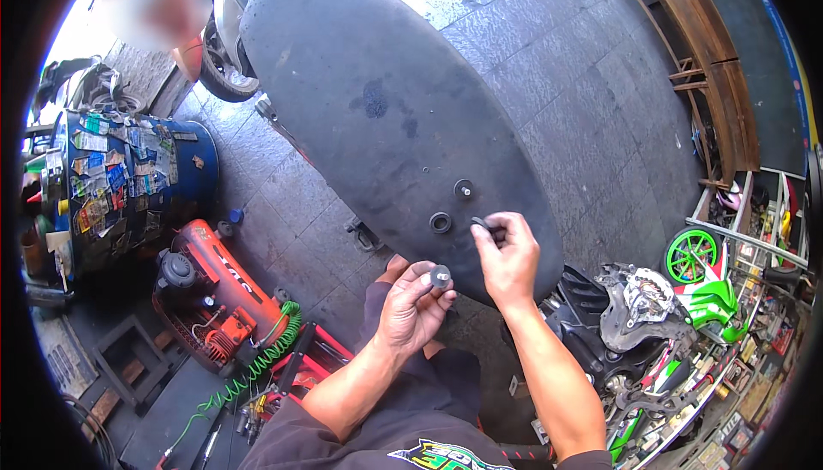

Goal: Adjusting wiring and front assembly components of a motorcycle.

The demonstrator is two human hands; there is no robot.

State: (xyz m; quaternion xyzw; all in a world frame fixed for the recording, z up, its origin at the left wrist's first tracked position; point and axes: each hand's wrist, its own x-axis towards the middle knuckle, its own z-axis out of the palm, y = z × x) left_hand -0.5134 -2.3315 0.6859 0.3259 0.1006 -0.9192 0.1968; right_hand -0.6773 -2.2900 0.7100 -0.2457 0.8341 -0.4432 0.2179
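Note:
In front of me stretches a long black motorcycle seat (343, 84), with its near end close to my hands. My left hand (413, 309) is closed in a pinch around a small dark cylindrical part (441, 277) with a pale metal tip. Over the seat's near end, my right hand (510, 256) pinches a small thin black ring-like piece (481, 224), mostly covered by the fingers. On the seat just left of it lies a thick black rubber ring (440, 222). Slightly farther off sits a dark round part with a metal pin (464, 189). A tiny ring (425, 169) lies beyond.
An orange air compressor (225, 269) with a coiled green hose (266, 354) stands at left, below a blue drum (190, 157) covered in labels. Engine parts (639, 303) and a bright green wheel (691, 256) crowd the right. A wooden bench (729, 97) is at far right.

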